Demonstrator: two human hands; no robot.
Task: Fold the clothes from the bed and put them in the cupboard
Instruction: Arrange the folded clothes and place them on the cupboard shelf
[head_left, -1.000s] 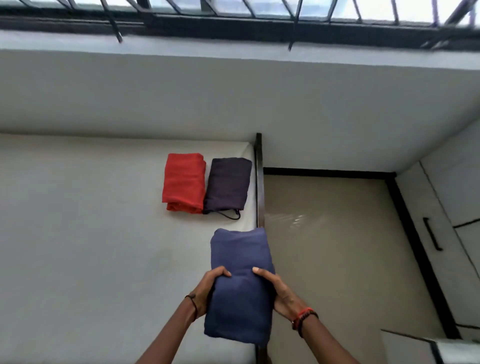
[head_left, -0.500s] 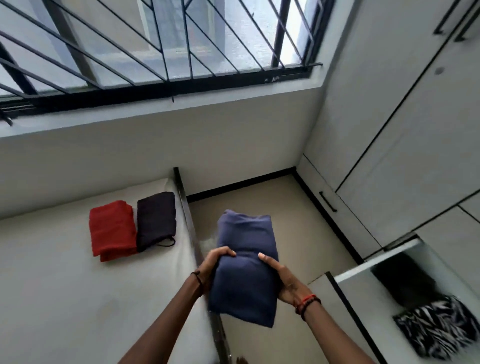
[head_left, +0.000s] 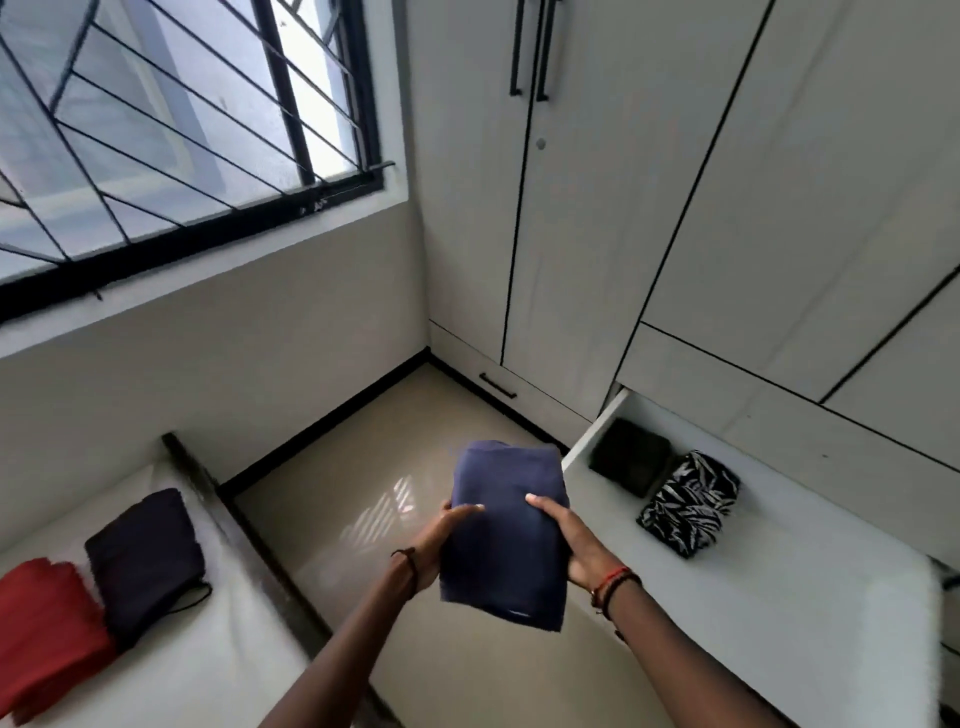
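I hold a folded navy blue garment (head_left: 506, 545) in the air over the floor, between the bed and the cupboard. My left hand (head_left: 436, 545) grips its left edge and my right hand (head_left: 574, 540) grips its right edge, thumbs on top. On the bed (head_left: 218, 670) at lower left lie a folded red garment (head_left: 44, 629) and a folded dark purple garment (head_left: 145, 561). The cupboard's open white drawer (head_left: 779, 597) at right holds a dark green folded cloth (head_left: 631, 457) and a black-and-white patterned cloth (head_left: 685, 501).
White cupboard doors (head_left: 597, 208) with black handles fill the upper right. A barred window (head_left: 171, 135) is at upper left. Beige floor (head_left: 363, 493) lies between the bed's dark wooden frame (head_left: 244, 540) and the drawer.
I turned from the bed toward the cupboard, carrying the navy garment rightward. The open drawer with its cloths has come into full view; the bed slid to the lower left.
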